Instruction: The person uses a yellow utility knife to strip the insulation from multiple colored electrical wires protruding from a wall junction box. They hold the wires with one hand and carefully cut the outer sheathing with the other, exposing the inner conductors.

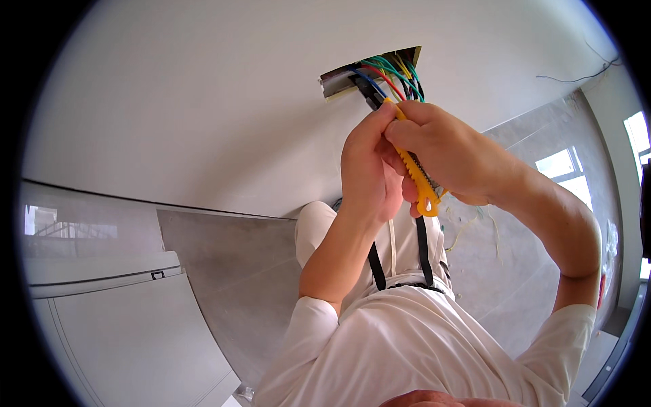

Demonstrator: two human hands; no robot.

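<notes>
My right hand [453, 150] is closed around a yellow snap-off utility knife [422, 182], whose butt end points back toward me. My left hand [368, 163] is closed right beside it, its thumb tip close to the front end of the knife. Whatever the left fingers hold is hidden behind the hands, as is the blade. Just beyond both hands, a rectangular opening [331, 85] in the white wall holds a bundle of green, yellow, red, blue and black wires [388, 66]. A dark, thicker piece [366, 88] hangs from it down to the hands.
The white wall [203, 102] fills the area ahead. Below lies a grey tiled floor [224, 271] with loose wire scraps [496, 234] at right. A white cabinet-like unit [129, 332] stands at lower left. Thin dark wires [576, 78] stick out at far right.
</notes>
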